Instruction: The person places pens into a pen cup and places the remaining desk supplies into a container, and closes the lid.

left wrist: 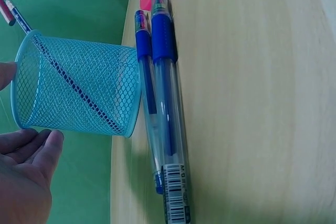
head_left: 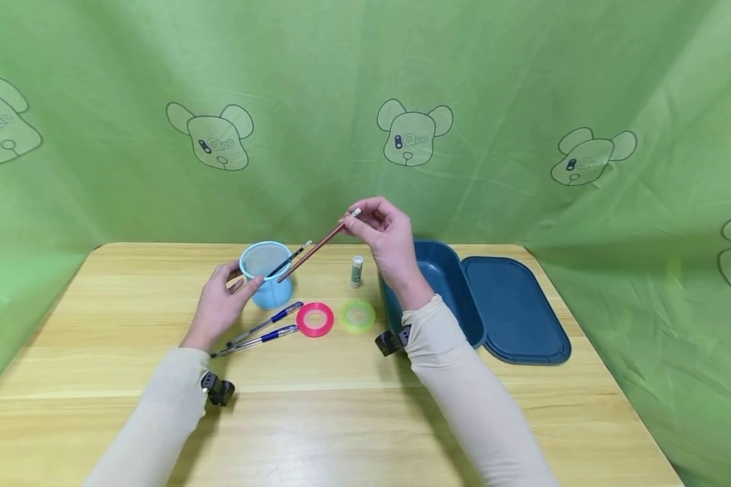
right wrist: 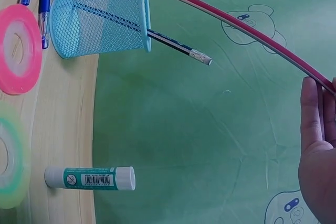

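A light-blue mesh pen cup (head_left: 272, 292) stands upright at the left of the table. My left hand (head_left: 220, 297) holds it near its rim, thumb on one side and fingers on the other, as the left wrist view shows. A dark striped pencil (right wrist: 173, 43) leans inside the cup, its eraser end sticking out past the rim. My right hand (head_left: 385, 233) pinches a reddish-brown pencil (head_left: 317, 247) near its white eraser end. That pencil slants down to the left, its lower tip close by the cup's rim.
Two blue pens (left wrist: 169, 98) lie in front of the cup. Beside them are a pink tape roll (head_left: 315, 319) and a yellow-green tape roll (head_left: 358, 316). A glue stick (head_left: 357, 272) stands behind these. To the right sit a dark blue box (head_left: 476, 318) and its lid (head_left: 518, 311).
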Tool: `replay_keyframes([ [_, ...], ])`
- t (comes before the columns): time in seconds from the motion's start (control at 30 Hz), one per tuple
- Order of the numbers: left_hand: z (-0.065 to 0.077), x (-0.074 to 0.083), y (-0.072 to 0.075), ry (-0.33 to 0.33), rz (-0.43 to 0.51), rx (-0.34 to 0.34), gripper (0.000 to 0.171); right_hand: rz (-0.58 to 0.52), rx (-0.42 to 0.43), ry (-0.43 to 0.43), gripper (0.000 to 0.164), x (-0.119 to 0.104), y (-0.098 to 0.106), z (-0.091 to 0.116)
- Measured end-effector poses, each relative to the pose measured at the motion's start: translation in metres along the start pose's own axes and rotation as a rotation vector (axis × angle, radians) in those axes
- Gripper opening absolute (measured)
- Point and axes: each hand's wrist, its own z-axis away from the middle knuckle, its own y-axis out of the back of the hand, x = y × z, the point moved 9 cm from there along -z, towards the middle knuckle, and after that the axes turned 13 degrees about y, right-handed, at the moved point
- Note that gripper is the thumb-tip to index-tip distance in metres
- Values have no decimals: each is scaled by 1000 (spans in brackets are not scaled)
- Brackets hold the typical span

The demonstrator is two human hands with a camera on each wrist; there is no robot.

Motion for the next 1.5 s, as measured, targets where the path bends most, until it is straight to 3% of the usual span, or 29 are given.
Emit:
replay_keyframes([
  [0.37,-1,-1,-1,-10,3,-1,72,0,77,49,19,6,1,-3],
  [0.6,0,0,-1,-7,0,-2,72,60,83,2,17,22,-3,0],
  [0.87,1,-1,-2,-2,7,-5,72,130,41,-61,18,39,-13,8],
  [1.2,0,-2,-3,-11,4,1,72,143,3,-144,18,58,-23,17],
  [1.5,0,-1,-2,-27,19,8,71,234,-98,-170,16,71,-35,25],
])
